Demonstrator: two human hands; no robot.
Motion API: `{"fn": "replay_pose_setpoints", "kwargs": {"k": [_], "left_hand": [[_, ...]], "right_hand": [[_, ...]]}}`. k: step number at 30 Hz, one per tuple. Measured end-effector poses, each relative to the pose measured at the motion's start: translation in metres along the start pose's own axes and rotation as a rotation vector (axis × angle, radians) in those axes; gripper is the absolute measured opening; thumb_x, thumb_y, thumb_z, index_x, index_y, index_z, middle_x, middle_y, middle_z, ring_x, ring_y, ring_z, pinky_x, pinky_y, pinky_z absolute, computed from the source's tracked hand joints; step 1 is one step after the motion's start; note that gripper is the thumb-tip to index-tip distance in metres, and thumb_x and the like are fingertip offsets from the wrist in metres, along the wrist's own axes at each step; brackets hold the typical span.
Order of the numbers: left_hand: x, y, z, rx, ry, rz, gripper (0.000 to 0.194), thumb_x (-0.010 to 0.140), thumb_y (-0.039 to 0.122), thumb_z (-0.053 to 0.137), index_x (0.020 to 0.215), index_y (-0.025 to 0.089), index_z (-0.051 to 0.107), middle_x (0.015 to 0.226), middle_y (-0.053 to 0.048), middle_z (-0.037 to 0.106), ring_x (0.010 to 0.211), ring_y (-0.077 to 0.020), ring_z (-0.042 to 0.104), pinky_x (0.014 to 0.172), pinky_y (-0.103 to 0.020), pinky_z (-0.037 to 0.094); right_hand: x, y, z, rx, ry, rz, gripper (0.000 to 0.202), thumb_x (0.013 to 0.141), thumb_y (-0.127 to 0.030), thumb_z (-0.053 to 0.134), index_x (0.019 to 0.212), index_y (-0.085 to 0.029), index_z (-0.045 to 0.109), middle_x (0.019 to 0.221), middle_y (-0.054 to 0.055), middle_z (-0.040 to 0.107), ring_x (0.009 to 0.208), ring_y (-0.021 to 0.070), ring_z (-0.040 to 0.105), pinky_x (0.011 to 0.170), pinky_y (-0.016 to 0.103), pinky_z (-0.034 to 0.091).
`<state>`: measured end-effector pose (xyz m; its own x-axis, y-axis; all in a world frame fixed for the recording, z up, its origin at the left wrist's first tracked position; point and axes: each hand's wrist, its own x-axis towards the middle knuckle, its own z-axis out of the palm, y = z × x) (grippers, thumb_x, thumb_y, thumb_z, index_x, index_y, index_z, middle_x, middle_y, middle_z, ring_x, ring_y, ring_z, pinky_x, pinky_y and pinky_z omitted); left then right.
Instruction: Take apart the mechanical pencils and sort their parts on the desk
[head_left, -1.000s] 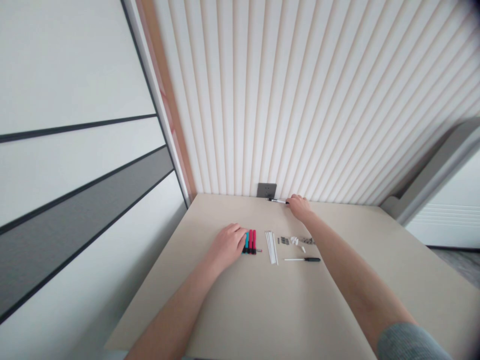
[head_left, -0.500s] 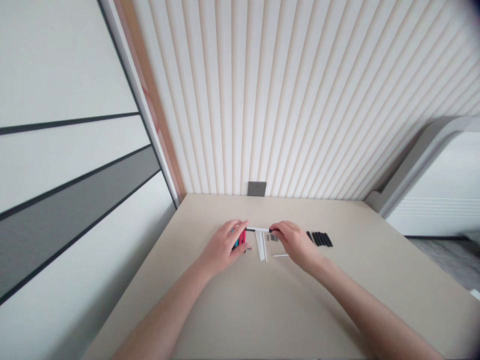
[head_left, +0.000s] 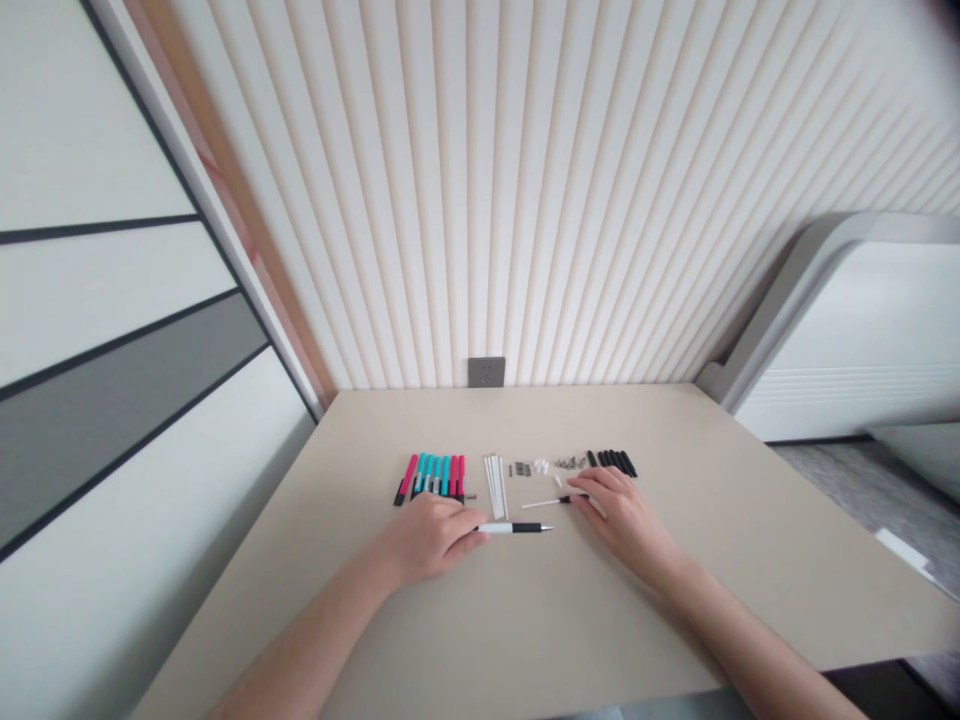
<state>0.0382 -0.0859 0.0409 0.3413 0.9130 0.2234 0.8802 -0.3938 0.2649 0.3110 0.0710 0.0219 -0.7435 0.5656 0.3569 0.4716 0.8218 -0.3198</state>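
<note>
My left hand [head_left: 435, 535] is closed on the rear end of a white pen [head_left: 499, 527], whose black grip and metal tip point right. My right hand [head_left: 616, 505] has its fingers on a black grip piece [head_left: 574, 498]; a thin white refill [head_left: 540, 504] extends to the left of it. Pink and teal pen barrels [head_left: 441, 468] lie in a row behind my left hand, partly hidden by it. White refills [head_left: 496, 485] lie in the middle. Small grey parts [head_left: 523, 468], white parts [head_left: 541, 466] and metal tips [head_left: 570, 463] are beside them. Several black grips [head_left: 616, 462] lie behind my right hand.
The beige table [head_left: 450, 640] meets a ribbed wall with a dark socket [head_left: 486, 372] at its back edge. A white and grey cabinet [head_left: 135, 400] stands along the left. To the right is a bed headboard [head_left: 840, 340].
My hands have moved apart and nearer to me. The white pen now sticks out of my left hand alone, and my right hand has come to the black grip piece. The view has shifted.
</note>
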Motion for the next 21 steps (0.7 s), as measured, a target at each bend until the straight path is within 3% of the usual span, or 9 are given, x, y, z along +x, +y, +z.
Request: {"fn": "replay_pose_setpoints", "kwargs": {"k": [3, 6, 14, 21], "left_hand": [[0.001, 0.0, 0.004, -0.02, 0.026, 0.018, 0.026, 0.099, 0.033, 0.039, 0.098, 0.02, 0.062, 0.082, -0.005, 0.067, 0.079, -0.0177, 0.066, 0.071, -0.026, 0.05], [0.004, 0.001, 0.006, -0.027, 0.055, -0.021, 0.025, 0.099, 0.033, 0.038, 0.096, 0.019, 0.057, 0.087, -0.006, 0.065, 0.085, -0.0192, 0.065, 0.072, -0.027, 0.05], [0.01, 0.01, 0.003, -0.199, 0.138, -0.118, 0.013, 0.095, 0.029, 0.049, 0.104, 0.02, 0.049, 0.119, -0.01, 0.058, 0.113, -0.0214, 0.054, 0.096, -0.033, 0.045], [0.009, 0.007, 0.01, -0.172, 0.139, -0.218, 0.008, 0.096, 0.025, 0.048, 0.091, 0.021, 0.052, 0.088, -0.002, 0.061, 0.086, -0.0186, 0.061, 0.077, -0.028, 0.048]], "right_hand": [[-0.001, 0.016, 0.003, -0.058, -0.09, 0.016, 0.023, 0.095, -0.03, 0.05, 0.106, -0.023, 0.068, 0.107, 0.009, 0.066, 0.099, 0.024, 0.059, 0.09, 0.04, 0.047], [-0.001, 0.015, 0.003, -0.04, -0.118, 0.013, 0.02, 0.096, -0.029, 0.049, 0.098, -0.023, 0.069, 0.103, 0.007, 0.067, 0.096, 0.0231, 0.06, 0.088, 0.038, 0.046], [0.008, -0.029, -0.001, 0.071, -0.127, -0.069, 0.018, 0.097, -0.028, 0.049, 0.1, -0.021, 0.065, 0.092, 0.006, 0.069, 0.088, 0.0217, 0.063, 0.083, 0.035, 0.047], [0.032, -0.055, 0.012, 0.175, -0.089, -0.197, 0.02, 0.098, -0.025, 0.046, 0.103, -0.019, 0.064, 0.096, 0.007, 0.069, 0.091, 0.0203, 0.063, 0.085, 0.034, 0.047]]}}
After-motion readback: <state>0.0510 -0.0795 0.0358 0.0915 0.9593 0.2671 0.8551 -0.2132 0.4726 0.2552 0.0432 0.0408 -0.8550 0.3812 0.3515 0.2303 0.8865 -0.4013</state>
